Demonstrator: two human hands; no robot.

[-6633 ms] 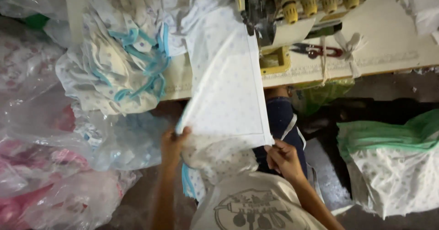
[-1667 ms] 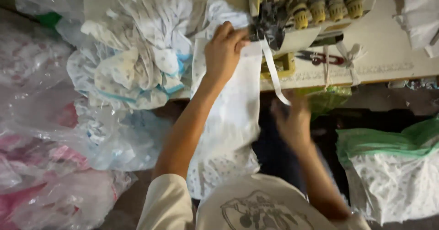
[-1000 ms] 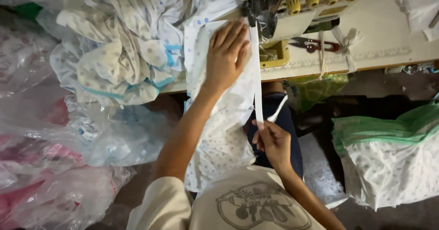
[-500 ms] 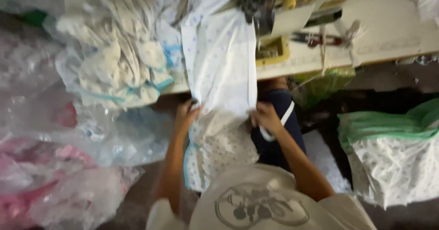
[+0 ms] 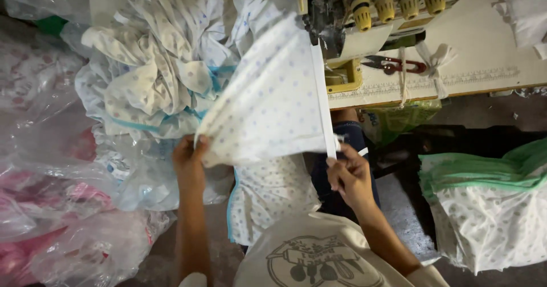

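Both hands were clamped on the dotted white panel [image 5: 268, 110] — left hand [image 5: 189, 160] on its near corner, right hand [image 5: 348, 173] pinching the white tape edge [image 5: 322, 99] — with its far end apparently already under the sewing machine [image 5: 364, 7] and the seam seemingly still unsewn.

— What is the cloth like?
— A white fabric panel [image 5: 268, 110] with small pale blue dots, and a plain white band [image 5: 322, 102] along its three o'clock edge.
— How does it sit?
— Stretched taut and tilted; its twelve o'clock tip is at the sewing machine, and its six o'clock edge is pinched at both corners by the hands.
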